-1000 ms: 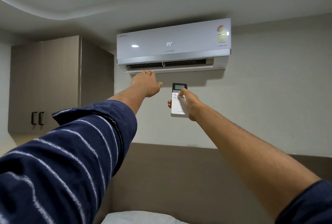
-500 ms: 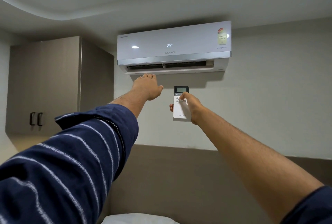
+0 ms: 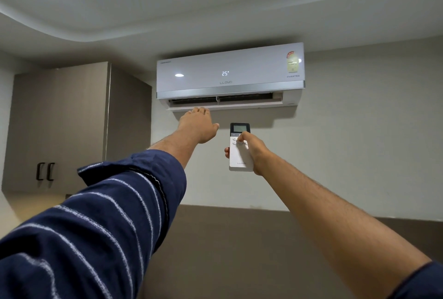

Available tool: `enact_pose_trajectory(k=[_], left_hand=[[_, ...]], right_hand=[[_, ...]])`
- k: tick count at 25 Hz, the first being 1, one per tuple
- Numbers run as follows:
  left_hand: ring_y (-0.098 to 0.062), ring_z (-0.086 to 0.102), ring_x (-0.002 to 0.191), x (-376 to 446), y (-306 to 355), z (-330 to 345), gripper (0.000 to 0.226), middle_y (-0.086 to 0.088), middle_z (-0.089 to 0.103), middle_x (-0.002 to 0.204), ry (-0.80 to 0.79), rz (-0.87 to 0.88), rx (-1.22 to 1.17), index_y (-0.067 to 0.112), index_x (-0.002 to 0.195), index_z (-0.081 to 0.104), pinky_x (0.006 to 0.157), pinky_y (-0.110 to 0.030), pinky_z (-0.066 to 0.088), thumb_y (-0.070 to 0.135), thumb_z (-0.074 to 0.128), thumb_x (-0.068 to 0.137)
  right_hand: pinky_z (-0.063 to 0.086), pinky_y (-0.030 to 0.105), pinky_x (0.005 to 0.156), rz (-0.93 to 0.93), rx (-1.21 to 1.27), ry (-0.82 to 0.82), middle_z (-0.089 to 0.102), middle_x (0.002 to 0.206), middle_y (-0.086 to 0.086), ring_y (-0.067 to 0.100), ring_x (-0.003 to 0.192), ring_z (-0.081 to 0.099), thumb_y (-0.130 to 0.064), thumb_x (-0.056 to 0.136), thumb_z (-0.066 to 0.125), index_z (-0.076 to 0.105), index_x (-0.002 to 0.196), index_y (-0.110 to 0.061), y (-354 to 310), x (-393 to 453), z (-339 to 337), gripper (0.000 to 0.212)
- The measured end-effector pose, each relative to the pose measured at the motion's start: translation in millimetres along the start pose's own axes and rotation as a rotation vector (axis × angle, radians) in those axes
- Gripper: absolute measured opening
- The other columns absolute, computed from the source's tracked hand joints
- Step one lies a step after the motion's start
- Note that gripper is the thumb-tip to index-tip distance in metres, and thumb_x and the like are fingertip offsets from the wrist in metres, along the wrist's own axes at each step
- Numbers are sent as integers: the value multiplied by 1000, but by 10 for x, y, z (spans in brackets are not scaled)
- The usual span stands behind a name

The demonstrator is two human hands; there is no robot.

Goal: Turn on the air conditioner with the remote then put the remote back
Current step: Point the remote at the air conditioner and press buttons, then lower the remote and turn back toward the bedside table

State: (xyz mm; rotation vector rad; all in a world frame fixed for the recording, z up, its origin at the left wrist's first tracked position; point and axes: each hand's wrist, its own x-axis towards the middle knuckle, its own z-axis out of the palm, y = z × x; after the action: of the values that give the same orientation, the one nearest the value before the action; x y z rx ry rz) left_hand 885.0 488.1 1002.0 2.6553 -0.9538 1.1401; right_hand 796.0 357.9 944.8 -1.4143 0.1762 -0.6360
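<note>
**Entry: remote held up to a running wall unit**

Air conditioner [image 3: 230, 75]: wall-mounted, high under the ceiling; taken as the landmark. Its panel shows "25°" and the louvre along its underside stands open, so the unit appears to be on already.

Remote [image 3: 240, 154]: white with a dark screen at the top, held upright in the air below the unit's middle, screen end up, presumably so its top end faces the unit.

Right hand [image 3: 254, 152]: wrapped around the remote's right edge, fingertips showing at the left edge, thumb laid on the upper buttons. Whether the thumb is pressing cannot be told from this distance.

Left hand [image 3: 197, 126]: empty, fingers straight and together, palm away from the camera, reaching to just under the unit's left louvre; most likely feeling for airflow. Contact with the flap is not clear.

Cabinet [image 3: 60, 126]: wall cupboard left of the unit, doors shut.

Headboard panel [image 3: 239, 250]: brown, well below the unit.

Outstanding: the remote's return. Its resting place is not in view.
</note>
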Motion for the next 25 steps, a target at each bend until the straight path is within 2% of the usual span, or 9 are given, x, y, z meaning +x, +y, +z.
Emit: enact_pose_trajectory(k=[5,8,10,13,16,21,25], left_hand=[[-29,24,147,-15,5,54,68,-14,25,159,-31,27,-42,4,153,19,116,-43,24,45,29,99],[-29,26,145,-34,121,95,67,-13,27,159,18,0,-41,5,153,21,115,-42,26,44,30,98],[-30,27,145,-53,470,280,67,-13,26,159,-61,153,-123,5,153,21,115,-42,26,43,30,98],[-29,26,146,-96,646,337,67,-13,26,159,-42,131,-129,5,153,20,116,-42,25,43,29,99],[-28,25,146,-56,790,386,67,-13,25,160,-59,188,-149,5,153,20,115,-43,27,43,29,98],[-28,29,144,-181,1594,480,66,-12,27,159,-63,333,-267,5,152,24,112,-44,31,43,30,98],[-29,31,143,-391,2372,416,65,-12,28,158,-77,481,-358,6,151,25,109,-45,33,44,30,98]], right_hand=[[55,28,60,-11,-40,28,74,67,14,26,61,71,-17,82,44,53,103,-9,42,-76,-70,24],[55,28,60,29,-65,59,74,68,14,26,62,70,-17,81,44,53,97,-11,30,-115,-214,20],[54,27,60,4,-43,166,74,66,13,25,61,70,-17,81,44,53,94,-11,140,-295,-547,17],[54,26,58,26,-89,183,73,67,13,25,59,70,-17,81,44,53,96,-11,131,-336,-707,19],[54,25,54,13,-86,208,74,67,14,25,57,70,-16,81,44,54,96,-11,134,-453,-810,19],[55,26,56,9,-117,358,73,73,17,27,58,70,-16,82,45,53,102,-9,214,-818,-1434,22],[56,26,52,10,-158,556,73,70,17,25,54,71,-14,84,44,53,97,-8,204,-1355,-2076,17]])
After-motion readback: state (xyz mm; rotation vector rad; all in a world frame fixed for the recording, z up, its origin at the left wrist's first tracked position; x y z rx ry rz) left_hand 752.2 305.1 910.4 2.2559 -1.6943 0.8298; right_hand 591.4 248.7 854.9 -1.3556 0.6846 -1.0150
